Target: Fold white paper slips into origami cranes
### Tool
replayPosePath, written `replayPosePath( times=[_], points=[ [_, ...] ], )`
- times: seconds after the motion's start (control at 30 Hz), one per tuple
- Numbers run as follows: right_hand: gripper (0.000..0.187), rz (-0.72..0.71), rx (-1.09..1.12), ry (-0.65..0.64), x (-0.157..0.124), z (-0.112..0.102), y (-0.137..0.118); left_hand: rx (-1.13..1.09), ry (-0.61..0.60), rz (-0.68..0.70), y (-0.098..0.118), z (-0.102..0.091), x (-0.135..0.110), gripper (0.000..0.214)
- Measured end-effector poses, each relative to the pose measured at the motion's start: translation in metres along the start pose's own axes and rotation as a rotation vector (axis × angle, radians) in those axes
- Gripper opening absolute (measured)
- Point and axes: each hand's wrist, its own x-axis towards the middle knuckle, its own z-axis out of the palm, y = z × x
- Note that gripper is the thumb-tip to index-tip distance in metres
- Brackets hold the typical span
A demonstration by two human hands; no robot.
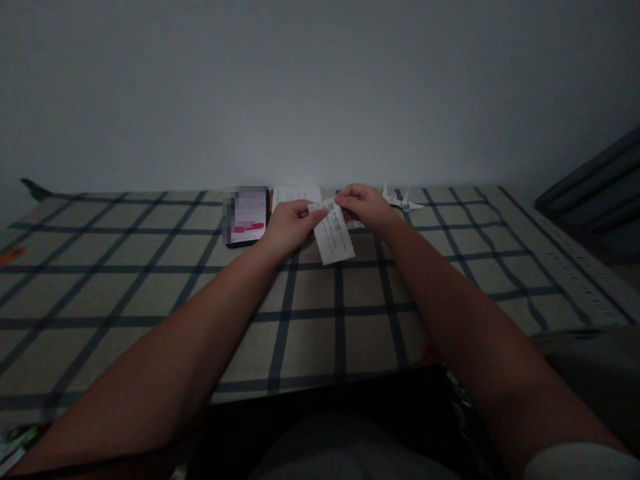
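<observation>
A small printed sheet of white paper (336,239) hangs between my two hands, above the far part of the table. The thumb and fingers of my left hand (293,225) pinch its upper left edge. At its upper right, my right hand (369,205) has its fingertips closed on the same paper. The lower part of the sheet slants down toward me, and its top is partly covered by my fingers. Folded paper cranes (404,201) lie just beyond my right hand. Behind my left hand lies another white printed sheet or booklet (296,194).
A tablet or phone with a lit screen (250,212) lies left of my hands. The checked tablecloth (225,293) reaches the grey wall (320,93) at the back. An orange thing (11,255) is at the far left, and dark slatted furniture (595,180) stands at the right.
</observation>
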Motion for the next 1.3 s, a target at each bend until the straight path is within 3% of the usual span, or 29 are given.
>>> replayPosePath(
  times=[0.2,0.43,0.53,0.67,0.8,1.17,1.3],
  points=[
    [0.014,0.058,0.008,-0.099,0.0,-0.003,0.006,-0.117,0.098,-0.026,0.0,0.001,0.002,0.042],
    [0.014,0.009,-0.151,-0.01,-0.002,-0.006,0.003,-0.272,0.044,-0.122,0.011,0.006,-0.002,0.021],
    [0.015,0.0,-0.223,-0.062,-0.005,-0.007,0.001,-0.222,0.04,-0.118,0.007,0.005,-0.001,0.022],
    [0.02,-0.036,-0.298,-0.148,-0.006,-0.007,0.002,-0.046,0.013,-0.014,0.001,0.001,0.001,0.03],
    [0.016,-0.016,-0.24,-0.12,-0.006,-0.005,0.001,0.07,0.029,0.025,0.003,-0.001,-0.001,0.031],
    [0.018,0.029,-0.274,-0.126,-0.011,-0.003,-0.006,0.065,-0.032,0.036,0.004,0.001,-0.002,0.034],
    [0.019,0.036,-0.251,-0.121,-0.011,-0.002,-0.006,0.057,0.001,0.045,0.003,0.0,-0.001,0.035]
  ],
)
